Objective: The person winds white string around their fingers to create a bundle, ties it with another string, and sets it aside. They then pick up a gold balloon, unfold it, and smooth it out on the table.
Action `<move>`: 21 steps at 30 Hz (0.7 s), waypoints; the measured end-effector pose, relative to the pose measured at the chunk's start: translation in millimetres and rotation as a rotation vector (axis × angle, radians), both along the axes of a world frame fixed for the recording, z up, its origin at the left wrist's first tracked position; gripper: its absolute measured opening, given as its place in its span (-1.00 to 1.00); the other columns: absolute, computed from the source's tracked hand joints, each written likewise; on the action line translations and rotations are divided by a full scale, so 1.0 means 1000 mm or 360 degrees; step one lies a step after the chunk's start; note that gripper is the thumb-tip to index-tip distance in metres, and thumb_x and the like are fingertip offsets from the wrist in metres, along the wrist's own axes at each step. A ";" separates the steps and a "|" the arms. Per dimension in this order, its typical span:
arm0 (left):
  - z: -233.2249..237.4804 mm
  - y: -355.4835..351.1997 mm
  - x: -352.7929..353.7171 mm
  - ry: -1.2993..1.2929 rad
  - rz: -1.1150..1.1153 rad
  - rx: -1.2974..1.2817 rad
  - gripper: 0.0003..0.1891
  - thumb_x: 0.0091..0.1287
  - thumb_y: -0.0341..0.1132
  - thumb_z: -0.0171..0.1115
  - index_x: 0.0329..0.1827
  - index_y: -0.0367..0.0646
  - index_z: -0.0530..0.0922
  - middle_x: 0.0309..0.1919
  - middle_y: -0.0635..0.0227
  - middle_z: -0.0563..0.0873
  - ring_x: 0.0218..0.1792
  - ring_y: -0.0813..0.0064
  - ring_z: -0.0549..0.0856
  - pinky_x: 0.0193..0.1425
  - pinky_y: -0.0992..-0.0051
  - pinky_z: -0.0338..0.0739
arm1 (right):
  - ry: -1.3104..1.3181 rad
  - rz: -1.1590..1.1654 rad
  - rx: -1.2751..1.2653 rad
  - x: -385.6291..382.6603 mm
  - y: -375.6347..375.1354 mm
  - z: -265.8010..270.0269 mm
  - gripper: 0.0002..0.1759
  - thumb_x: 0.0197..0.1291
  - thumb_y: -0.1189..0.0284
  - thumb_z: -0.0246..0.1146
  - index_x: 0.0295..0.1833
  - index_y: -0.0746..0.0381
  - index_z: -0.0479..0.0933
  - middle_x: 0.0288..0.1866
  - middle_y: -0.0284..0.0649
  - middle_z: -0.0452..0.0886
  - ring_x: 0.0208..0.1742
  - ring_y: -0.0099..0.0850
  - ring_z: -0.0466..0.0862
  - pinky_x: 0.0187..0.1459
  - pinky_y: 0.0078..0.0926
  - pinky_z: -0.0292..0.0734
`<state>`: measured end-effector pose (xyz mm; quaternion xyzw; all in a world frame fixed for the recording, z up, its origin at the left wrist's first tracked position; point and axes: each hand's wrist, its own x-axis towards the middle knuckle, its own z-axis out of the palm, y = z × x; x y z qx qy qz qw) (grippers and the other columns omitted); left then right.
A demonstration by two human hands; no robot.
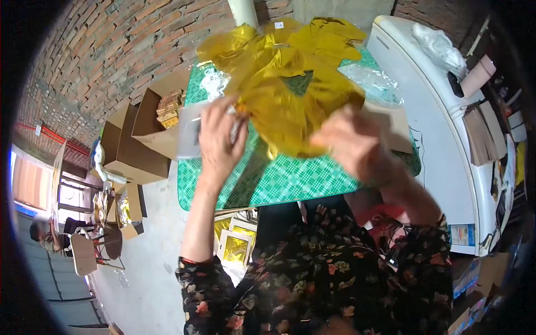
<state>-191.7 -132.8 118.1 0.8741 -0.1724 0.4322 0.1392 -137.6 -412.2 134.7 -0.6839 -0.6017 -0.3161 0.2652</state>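
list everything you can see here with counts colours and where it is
gold film: count unclear, yellow-gold, spread over table
table: one, green plaid top, centre
clear bag: at least one, transparent, table's far right
crumpled plastic: count unclear, white, table's far left
cardboard boxes: several, brown, left of table
packs: several, yellowish, inside a box
windowed packs: several, white and gold, below table
appliance: one, white, right
plastic bag: one, white, on appliance
brick wall: one, reddish-grey, behind
left hand: one, bare, at film's left edge
right hand: one, bare, blurred, at film's right
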 end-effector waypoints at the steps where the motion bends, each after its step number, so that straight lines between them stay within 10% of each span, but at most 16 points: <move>1: -0.023 0.001 -0.009 0.0075 -0.0007 -0.0028 -0.81 0.10 -0.54 0.36 -0.22 -0.20 0.59 0.12 0.15 0.63 0.16 0.02 0.57 0.19 0.18 0.50 | 0.0094 -0.0006 -0.0143 -0.014 -0.003 -0.022 -0.73 -0.08 0.63 0.34 -0.16 0.37 0.65 -0.30 -0.15 0.64 -0.27 -0.28 0.64 -0.24 -0.31 0.55; 9: -0.118 -0.010 -0.067 0.0467 0.0105 -0.0162 -0.67 0.00 -0.58 0.36 -0.12 -0.22 0.60 0.07 0.19 0.63 0.13 0.04 0.58 0.13 0.20 0.55 | 0.0498 -0.0306 -0.0557 -0.068 -0.007 -0.143 -0.57 0.14 0.23 0.36 0.08 0.22 0.61 -0.18 -0.35 0.58 -0.05 -0.40 0.52 0.00 -0.36 0.41; 16: -0.113 -0.020 -0.081 0.0681 0.0226 -0.0199 -0.62 0.07 -0.38 0.25 0.01 -0.17 0.62 0.01 0.17 0.64 0.12 0.09 0.58 0.13 0.21 0.43 | 0.0835 -0.0235 -0.0622 -0.051 -0.016 -0.100 -0.23 0.03 -0.10 0.41 0.20 0.25 0.55 -0.02 -0.16 0.58 0.07 -0.25 0.51 0.04 -0.26 0.32; 21: -0.091 -0.008 -0.064 0.0564 0.0306 -0.0237 -0.52 0.07 -0.25 0.27 0.12 -0.16 0.58 0.11 0.16 0.60 0.20 0.05 0.52 0.20 0.14 0.37 | 0.0694 -0.0561 -0.0476 -0.023 -0.003 -0.098 -0.22 0.04 0.01 0.43 0.28 0.27 0.47 0.21 -0.01 0.46 0.25 -0.03 0.41 0.23 -0.01 0.28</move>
